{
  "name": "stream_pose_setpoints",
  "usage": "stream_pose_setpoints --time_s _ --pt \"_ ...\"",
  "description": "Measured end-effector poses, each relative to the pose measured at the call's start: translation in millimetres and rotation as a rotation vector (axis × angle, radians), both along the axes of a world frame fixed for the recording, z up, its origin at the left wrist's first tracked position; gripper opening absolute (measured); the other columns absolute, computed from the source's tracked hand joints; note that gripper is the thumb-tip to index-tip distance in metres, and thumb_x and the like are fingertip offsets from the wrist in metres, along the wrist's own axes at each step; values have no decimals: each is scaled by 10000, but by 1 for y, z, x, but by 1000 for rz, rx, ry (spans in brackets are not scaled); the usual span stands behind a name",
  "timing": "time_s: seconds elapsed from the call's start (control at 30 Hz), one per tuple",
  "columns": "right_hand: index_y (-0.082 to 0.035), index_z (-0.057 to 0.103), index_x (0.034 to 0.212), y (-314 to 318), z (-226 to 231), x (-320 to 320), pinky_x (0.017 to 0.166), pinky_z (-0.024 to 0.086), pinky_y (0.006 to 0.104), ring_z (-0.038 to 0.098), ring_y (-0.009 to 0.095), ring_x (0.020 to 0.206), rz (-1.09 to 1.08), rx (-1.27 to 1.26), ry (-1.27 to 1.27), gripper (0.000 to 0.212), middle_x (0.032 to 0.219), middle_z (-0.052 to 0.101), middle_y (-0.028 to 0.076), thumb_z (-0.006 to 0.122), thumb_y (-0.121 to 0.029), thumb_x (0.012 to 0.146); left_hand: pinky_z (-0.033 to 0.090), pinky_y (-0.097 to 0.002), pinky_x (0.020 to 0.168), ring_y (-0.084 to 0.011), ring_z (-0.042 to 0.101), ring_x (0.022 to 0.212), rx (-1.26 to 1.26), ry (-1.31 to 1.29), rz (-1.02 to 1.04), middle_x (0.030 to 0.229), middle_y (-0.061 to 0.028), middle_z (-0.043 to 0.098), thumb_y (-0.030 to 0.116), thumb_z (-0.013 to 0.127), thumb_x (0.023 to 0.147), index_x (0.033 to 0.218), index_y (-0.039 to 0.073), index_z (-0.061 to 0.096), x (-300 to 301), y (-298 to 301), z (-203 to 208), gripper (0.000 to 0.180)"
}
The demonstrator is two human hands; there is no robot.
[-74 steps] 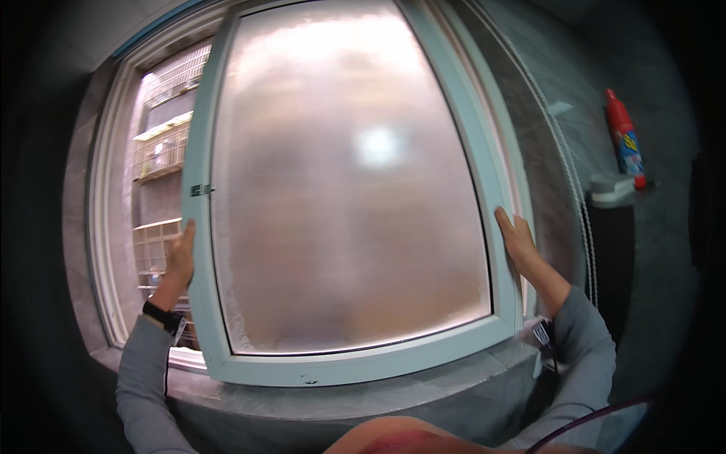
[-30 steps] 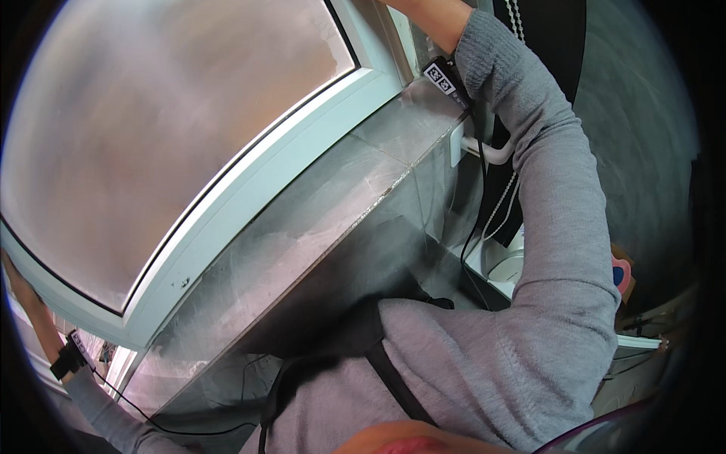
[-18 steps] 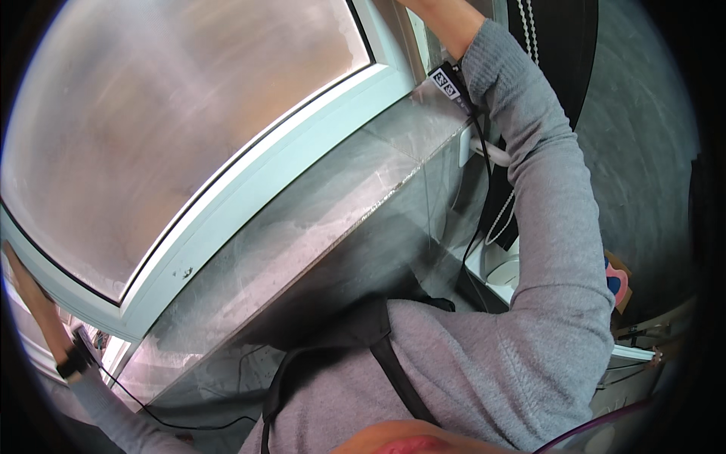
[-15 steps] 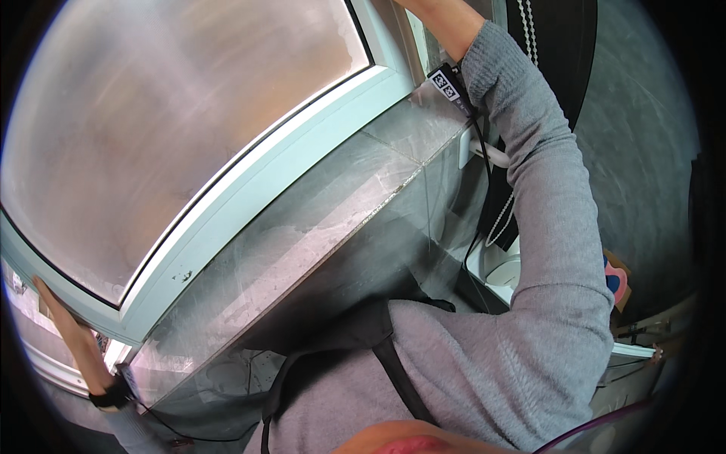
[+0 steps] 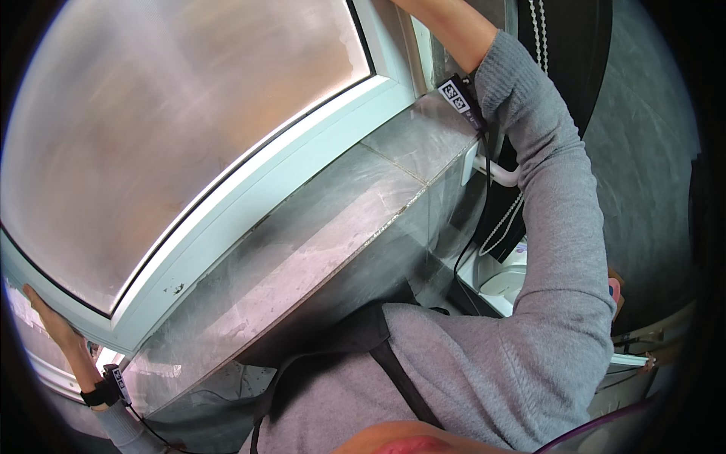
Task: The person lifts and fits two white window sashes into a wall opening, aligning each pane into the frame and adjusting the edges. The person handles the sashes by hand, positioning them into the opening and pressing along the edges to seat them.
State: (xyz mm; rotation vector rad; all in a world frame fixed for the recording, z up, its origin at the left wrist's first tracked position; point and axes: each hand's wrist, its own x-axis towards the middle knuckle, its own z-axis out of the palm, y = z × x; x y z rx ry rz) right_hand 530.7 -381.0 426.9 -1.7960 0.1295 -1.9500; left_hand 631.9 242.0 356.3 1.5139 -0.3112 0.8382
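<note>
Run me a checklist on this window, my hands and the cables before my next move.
1. Left hand at the outer edge of the window frame: ok; firmness of hold, cannot tell.
2. Right hand placed: cannot tell; the forearm leaves past the picture's upper edge.
3. Frosted pane uncracked: ok where visible.
4. Lower rail unmarked: not ok; a dark scuff sits near the lower-left corner.
5. Right wrist's black cable off the frame: ok; it hangs past the sill's end.
6. Beaded chain apart from the frame: ok.
</note>
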Motion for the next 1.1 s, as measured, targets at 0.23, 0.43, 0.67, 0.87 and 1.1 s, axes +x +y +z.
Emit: stream_pose_setpoints --time_s 0.23,0.43,0.67,0.87,1.1 --pt "72 570 1137 14 -4 -3 904 435 507 570 502 1060 -23 35 14 547 1082 607 351 378 -430 1031 237 -357 1180 -292 272 1449 94 -64 157 1608 -117 212 570 365 1009 1560 68 186 7 7 2 767" --pt "122 500 1290 15 -45 -25 1044 375 421 517 395 1251 262 67 198 662 1264 572 322 391 -475 1026 274 -380 1164 -303 297 1430 15 29 8 1580 -141 244 585 391 997 1549 53 198 6 9 2 791" --pt "118 542 1280 17 -80 -27 1010 401 392 549 338 1206 358 439 383 769 1251 600 270 418 -582 987 262 -384 1170 -298 289 1441 12 28 31 1599 -128 223 603 397 986 1558 77 190 3 3 4 804" --pt "135 514 1300 38 -65 -22 1034 375 383 530 369 1223 404 548 249 823 1297 573 281 350 -611 995 271 -387 1165 -315 298 1438 38 -42 93 1598 -134 241 621 380 982 1559 89 205 12 12 -1 804" --pt "112 416 1402 53 -69 -25 1158 235 412 337 384 1408 430 505 256 851 1470 406 293 296 -627 997 261 -355 1165 -299 313 1430 -29 -5 -22 1591 -131 260 592 384 994 1545 49 232 22 17 -1 788"
